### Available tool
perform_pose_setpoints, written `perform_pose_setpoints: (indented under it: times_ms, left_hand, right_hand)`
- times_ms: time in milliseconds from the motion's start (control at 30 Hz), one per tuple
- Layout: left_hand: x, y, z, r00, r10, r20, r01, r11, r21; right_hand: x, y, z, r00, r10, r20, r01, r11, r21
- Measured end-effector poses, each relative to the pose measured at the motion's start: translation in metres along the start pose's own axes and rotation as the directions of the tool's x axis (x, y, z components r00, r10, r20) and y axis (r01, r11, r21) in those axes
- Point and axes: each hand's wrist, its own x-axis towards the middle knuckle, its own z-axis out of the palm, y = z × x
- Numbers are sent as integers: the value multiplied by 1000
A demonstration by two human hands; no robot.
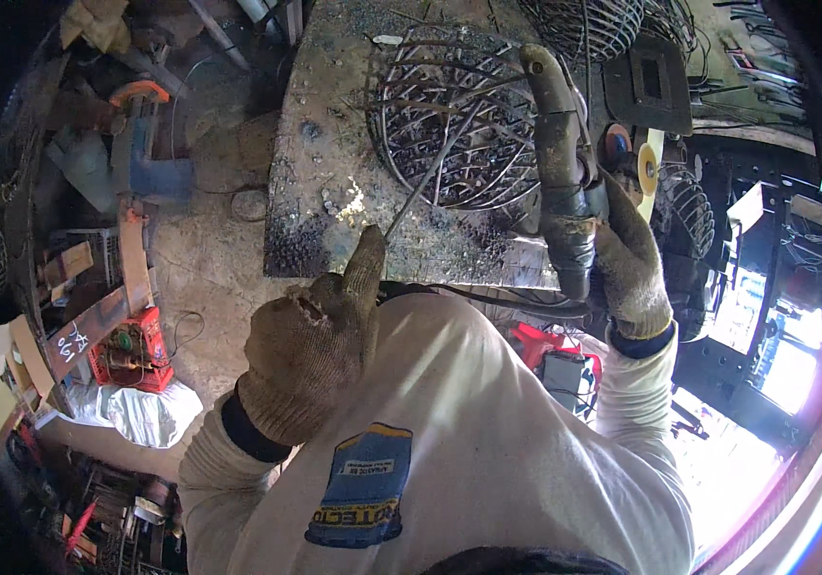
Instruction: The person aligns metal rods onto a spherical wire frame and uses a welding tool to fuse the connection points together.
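Observation:
My left hand (pixel 310 345), in a worn knitted glove, is closed near the table's front edge. At its fingertips is the lower end of a thin metal rod (pixel 430 171), which slants up and right over a round wire basket (pixel 409 125). The basket, made of bent dark rods, lies on the metal worktable (pixel 320 182). My gloved right hand (pixel 631 259) is wrapped round a thick, curved grey handle with tape on it, apparently a welding torch (pixel 557 153). That handle stands over the basket's right side; part of the grip is hidden by my fingers.
Dark grit and pale crumbs lie on the tabletop. Further right are a dark welding mask (pixel 650 81), a yellow disc (pixel 648 168) and another wire frame (pixel 691 216). A blue clamp-like tool (pixel 157 172) and a red crate (pixel 133 355) are on the left. Cables (pixel 497 299) run along the table's front.

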Motion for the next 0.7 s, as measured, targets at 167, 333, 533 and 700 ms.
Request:
perform_pose_setpoints:
  times_ms: [167, 333, 533, 700]
  left_hand:
    - [-1, -2, 3, 986, 127, -106, -107, 979, 173]
    - [-2, -4, 9, 982, 87, -169, -76, 995, 70]
    - [-1, -3, 4, 986, 124, -114, -107, 984, 144]
    - [2, 1, 0, 987, 109, -118, -91, 984, 152]
  right_hand:
    - [0, 5, -5, 999, 6, -38, -7, 999, -37]
    - [-2, 7, -5, 998, 6, -66, -11, 996, -84]
    - [1, 5, -2, 998, 5, -61, -14, 988, -154]
    - [1, -4, 3, 1000, 3, -29, -10, 974, -225]
